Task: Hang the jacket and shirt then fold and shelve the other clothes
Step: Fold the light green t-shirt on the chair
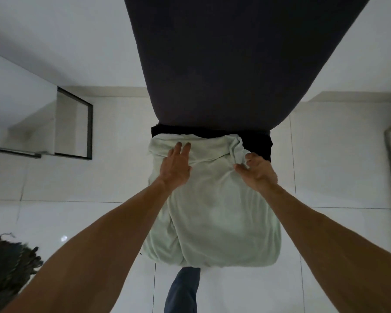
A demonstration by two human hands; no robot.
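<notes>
Down on the floor tiles at the far left, a dark patterned heap of clothes (9, 263) is lying well apart from the work. I am judging it to be waiting its turn.

Moving right, my left hand (176, 168) is resting flat on the pale green garment (217, 218). Its fingers (185, 147) are lying straight and pressing the cloth down just at the near edge of the dark grey counter (235, 64). The garment is draping over that near edge and hanging towards the floor in a loose, bunched shape.

Further right, my right hand (257, 172) is pinching a gathered fold of the same garment between thumb and curled fingers, near the counter's near right corner. A black garment (262, 143) is showing from under the green one along that edge, touching it.

I am reading the green piece as light, thin and limp. It is wrinkling wherever it is touched, so it is unlikely to hold any shape by itself, and it could be sliding off the edge under its own hanging weight. I am expecting it to handle best when taken by seams or corners, one in each hand, while the flat hand is pinning it. I am also watching that the black garment is not dragging along with it.
</notes>
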